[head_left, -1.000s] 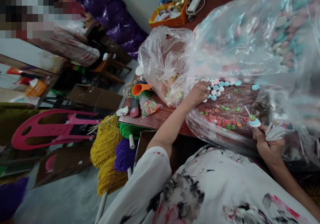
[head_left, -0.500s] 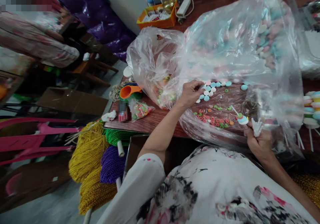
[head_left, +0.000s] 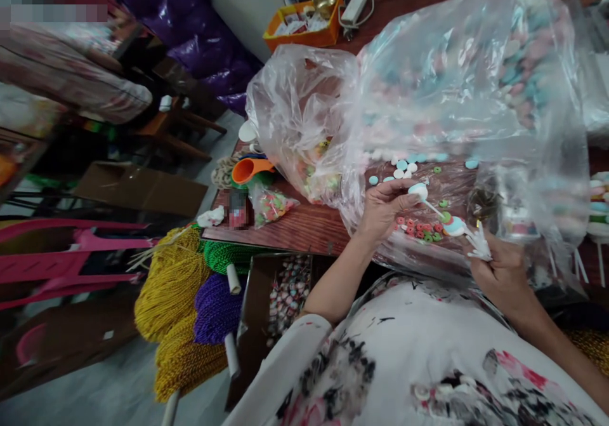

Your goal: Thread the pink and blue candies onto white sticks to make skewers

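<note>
Head view: left hand (head_left: 387,211) pinching white-and-pale-blue rounded disc (head_left: 419,191) by fingertips, at upper end of thin white stick (head_left: 434,208). Stick lies between hands, carrying small green ring (head_left: 446,217) and light-blue-and-white rounded piece (head_left: 455,225). Right hand (head_left: 504,264) gripping near stick's lower end, also clutching white slender bundle (head_left: 479,247). Small red rings (head_left: 419,228) below, on clear plastic (head_left: 390,254).

Left hand (head_left: 386,209) hides part of the pale disc (head_left: 419,190) it pinches. White bundle (head_left: 478,244) screens some fingers of the right hand (head_left: 505,270); sticks or strings, can't tell. Discs (head_left: 523,77) inside the plastic bag (head_left: 428,121) blur behind film. Brown box (head_left: 247,343): contents (head_left: 289,286) too small to name, partly behind the forearm (head_left: 335,280). Pink chair (head_left: 92,248) cut off, far left.
</note>
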Demonstrator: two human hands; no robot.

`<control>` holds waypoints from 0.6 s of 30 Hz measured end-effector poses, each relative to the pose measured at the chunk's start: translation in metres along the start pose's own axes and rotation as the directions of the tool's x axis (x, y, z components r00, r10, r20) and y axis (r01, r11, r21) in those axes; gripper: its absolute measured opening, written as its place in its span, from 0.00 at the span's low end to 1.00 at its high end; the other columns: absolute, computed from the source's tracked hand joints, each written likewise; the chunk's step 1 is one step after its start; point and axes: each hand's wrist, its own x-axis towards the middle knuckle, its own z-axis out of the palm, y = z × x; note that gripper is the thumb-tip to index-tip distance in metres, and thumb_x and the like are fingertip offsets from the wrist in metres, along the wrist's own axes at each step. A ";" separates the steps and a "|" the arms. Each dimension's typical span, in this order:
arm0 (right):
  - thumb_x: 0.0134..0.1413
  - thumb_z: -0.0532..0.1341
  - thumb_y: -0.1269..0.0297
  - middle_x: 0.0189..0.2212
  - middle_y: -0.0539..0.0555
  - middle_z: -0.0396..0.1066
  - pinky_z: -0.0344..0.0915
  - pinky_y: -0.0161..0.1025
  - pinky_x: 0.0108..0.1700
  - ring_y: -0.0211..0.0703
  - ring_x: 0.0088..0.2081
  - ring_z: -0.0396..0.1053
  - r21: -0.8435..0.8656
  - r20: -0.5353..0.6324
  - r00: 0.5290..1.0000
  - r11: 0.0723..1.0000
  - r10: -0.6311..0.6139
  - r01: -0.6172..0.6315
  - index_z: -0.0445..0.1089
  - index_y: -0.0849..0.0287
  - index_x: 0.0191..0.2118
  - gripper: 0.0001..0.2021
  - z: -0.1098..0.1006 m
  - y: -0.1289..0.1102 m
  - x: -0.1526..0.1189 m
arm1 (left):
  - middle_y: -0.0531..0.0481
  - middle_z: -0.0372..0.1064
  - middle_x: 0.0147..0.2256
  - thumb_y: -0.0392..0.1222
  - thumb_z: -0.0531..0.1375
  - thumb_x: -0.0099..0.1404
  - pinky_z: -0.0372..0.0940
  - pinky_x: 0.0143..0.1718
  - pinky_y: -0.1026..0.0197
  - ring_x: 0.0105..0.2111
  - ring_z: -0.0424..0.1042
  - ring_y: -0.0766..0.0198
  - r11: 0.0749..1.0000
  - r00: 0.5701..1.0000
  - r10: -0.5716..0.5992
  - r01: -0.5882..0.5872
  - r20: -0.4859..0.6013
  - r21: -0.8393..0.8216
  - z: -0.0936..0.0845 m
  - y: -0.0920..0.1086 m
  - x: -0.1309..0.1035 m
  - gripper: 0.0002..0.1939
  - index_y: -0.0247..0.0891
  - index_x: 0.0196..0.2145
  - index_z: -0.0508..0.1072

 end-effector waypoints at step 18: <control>0.52 0.56 0.75 0.31 0.51 0.80 0.69 0.37 0.31 0.43 0.27 0.75 0.110 0.021 0.993 0.987 0.118 -0.120 0.77 0.56 0.43 0.16 0.009 -0.002 -0.024 | 0.42 0.81 0.43 0.33 0.61 0.69 0.76 0.48 0.55 0.46 0.80 0.60 0.185 0.588 0.603 -0.761 0.540 0.622 -0.015 -0.028 -0.009 0.10 0.40 0.44 0.80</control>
